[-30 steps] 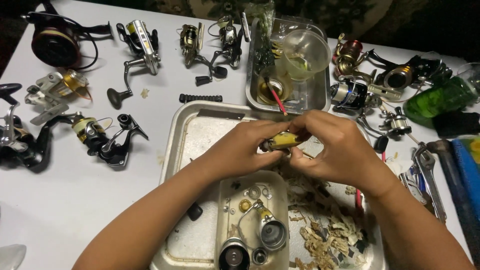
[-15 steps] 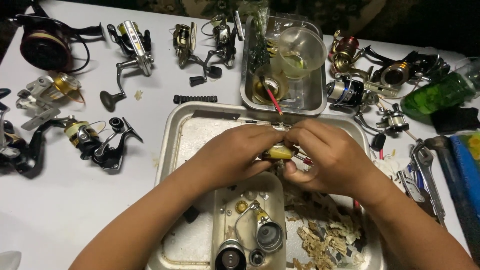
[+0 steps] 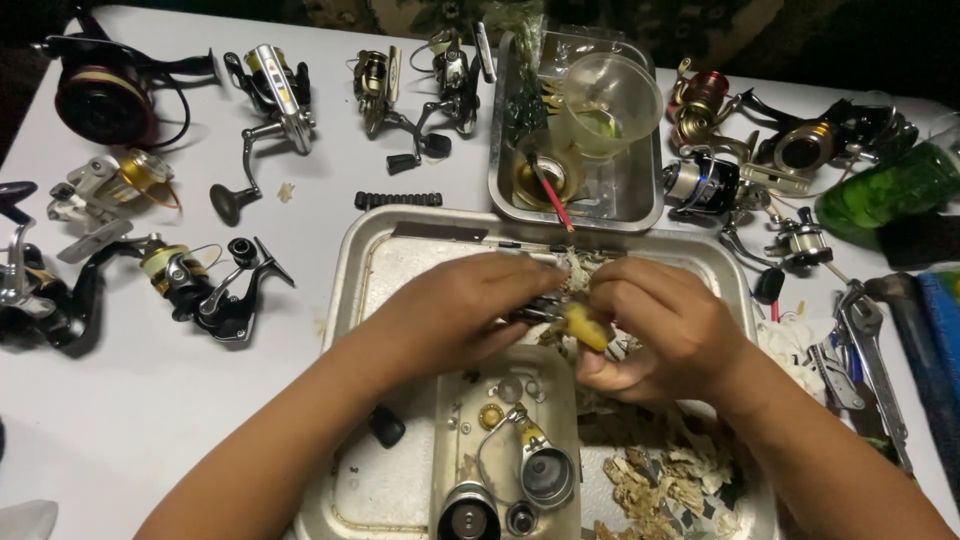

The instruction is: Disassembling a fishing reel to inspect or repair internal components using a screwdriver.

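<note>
We hold a small yellow part (image 3: 583, 325) between both hands, over the middle of the big metal tray (image 3: 350, 290). It looks like a little reel piece, light and hard, with a dull, perhaps greasy sheen, so we judge it slippery and easy to drop; its narrow ends seem the safest places to pinch, and only a small pinch should be needed. Our left hand (image 3: 460, 310) has its grip pressed together on a thin dark tool or pin that meets the part from the left; what exactly it is we cannot tell. Our right hand (image 3: 665, 335) curls round the part from the right, fingers closed on it and partly hiding it.

Just below the hands a smaller tray (image 3: 445, 440) sits inside the big one, holding a spool, a bail wire and loose washers. To its right lie pale scraps (image 3: 660, 480) of paper or wood. Beyond the big tray a deep pan (image 3: 640, 195) holds a clear cup (image 3: 610, 100) and a red-handled brush. Fishing reels (image 3: 200, 285) lie scattered over the white counter (image 3: 150, 400) on both sides, and wrenches (image 3: 865, 345) rest at the right edge.
</note>
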